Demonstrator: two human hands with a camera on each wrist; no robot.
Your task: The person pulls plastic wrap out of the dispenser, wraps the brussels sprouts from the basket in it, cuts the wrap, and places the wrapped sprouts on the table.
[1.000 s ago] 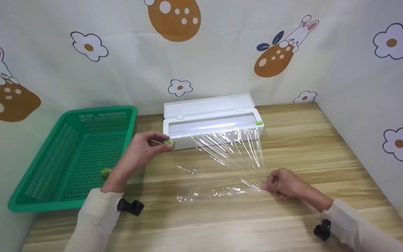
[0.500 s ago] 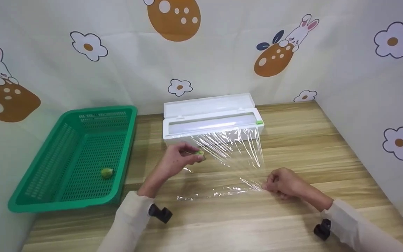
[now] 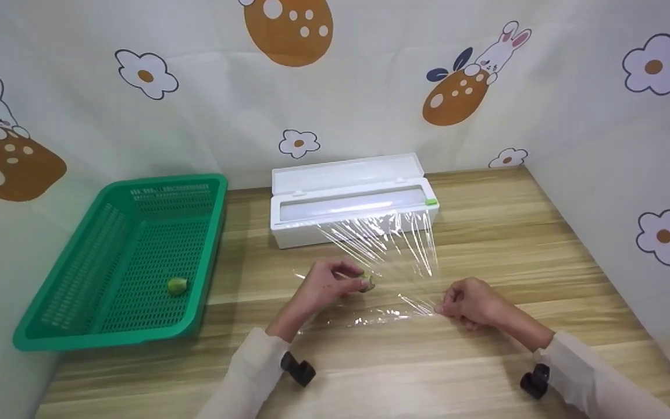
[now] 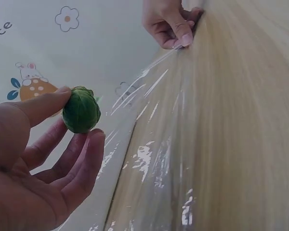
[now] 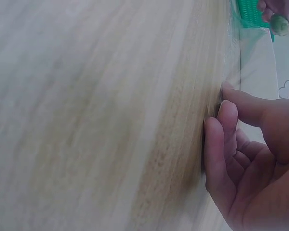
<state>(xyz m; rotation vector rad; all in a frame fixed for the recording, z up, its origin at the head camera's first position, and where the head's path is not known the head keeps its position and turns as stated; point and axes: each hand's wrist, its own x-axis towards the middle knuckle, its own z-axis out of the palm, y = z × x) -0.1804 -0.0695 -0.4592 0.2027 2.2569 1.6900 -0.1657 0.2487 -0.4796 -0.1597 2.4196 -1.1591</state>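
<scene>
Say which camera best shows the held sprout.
The left wrist view: the sprout, in the left hand, looks largest and sharpest there. The head view shows it small and partly hidden; the right wrist view, small near the top right corner.

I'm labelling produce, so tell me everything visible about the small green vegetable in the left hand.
The small green vegetable is round, with layered, veined leaves, much like a Brussels sprout; the head view shows a paler end. The left hand pinches it between thumb and fingers, raised above the table.
</scene>
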